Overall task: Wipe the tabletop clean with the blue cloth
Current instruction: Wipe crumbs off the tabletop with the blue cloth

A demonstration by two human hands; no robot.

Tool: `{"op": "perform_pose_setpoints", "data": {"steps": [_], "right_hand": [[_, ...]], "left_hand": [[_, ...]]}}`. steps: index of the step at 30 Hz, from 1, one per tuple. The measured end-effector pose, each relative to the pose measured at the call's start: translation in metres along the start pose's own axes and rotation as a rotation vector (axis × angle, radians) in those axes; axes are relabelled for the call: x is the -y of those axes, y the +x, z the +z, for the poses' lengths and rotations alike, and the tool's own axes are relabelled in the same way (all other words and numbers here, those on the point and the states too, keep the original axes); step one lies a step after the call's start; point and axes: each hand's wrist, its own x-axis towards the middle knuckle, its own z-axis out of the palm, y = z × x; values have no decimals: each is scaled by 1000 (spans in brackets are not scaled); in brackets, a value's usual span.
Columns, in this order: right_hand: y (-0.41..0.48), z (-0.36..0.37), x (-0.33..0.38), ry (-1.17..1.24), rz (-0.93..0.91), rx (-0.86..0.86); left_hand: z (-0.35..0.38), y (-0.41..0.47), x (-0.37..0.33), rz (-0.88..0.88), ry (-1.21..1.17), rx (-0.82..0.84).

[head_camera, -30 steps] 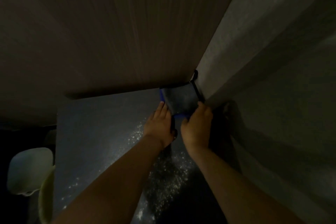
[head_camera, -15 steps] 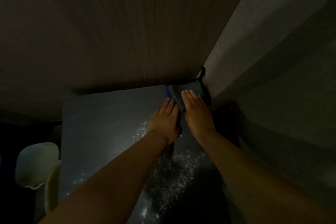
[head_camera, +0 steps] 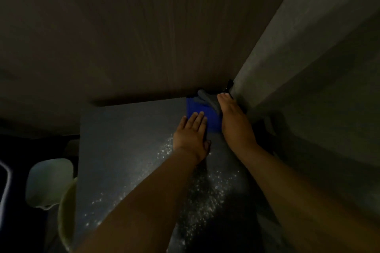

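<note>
The scene is dim. A blue cloth (head_camera: 207, 114) lies flat at the far right corner of the dark grey tabletop (head_camera: 127, 141). My left hand (head_camera: 192, 135) rests flat with its fingertips on the cloth's near left edge. My right hand (head_camera: 234, 121) lies flat along the cloth's right side, fingers stretched towards the corner. Neither hand grips the cloth; both press on it with straight fingers. White crumbs or powder (head_camera: 207, 193) are scattered over the table between and under my forearms.
A wood-grain wall (head_camera: 144, 37) stands right behind the table, and a grey wall (head_camera: 298, 57) closes the right side. A pale chair back (head_camera: 49, 183) and a yellowish rim (head_camera: 65, 215) sit off the table's left edge.
My right hand has slid forward over the cloth into the corner. The blue side of the cloth now shows wider between my hands. My left hand has edged forward onto it.
</note>
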Motion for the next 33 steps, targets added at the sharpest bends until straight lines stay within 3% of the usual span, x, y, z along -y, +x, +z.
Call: {"op": "perform_pose_setpoints", "data": {"steps": [6,12,14,16,18,20,33], "right_hand": [[11,-24,14,74,62,-115],[24,-33,26,-14,55,-277],[16,-15,30,-186,-77,-229],[2,7,33,-246,-162,-48],[-13,24,34,-220,-135,199],[-23,35,34,-241,-124,315],[-15,35,26,-420,31,359]], "left_hand": [[2,-17,26,-81,-37,23],[4,-26,39,-150,-65,18],[8,-29,40,-182,-106,-7],[11,-31,41,-199,-135,-32],[14,-32,42,-200,-162,-49],[16,-32,43,-194,-180,-63],[13,-30,48,-189,-196,-31]]}}
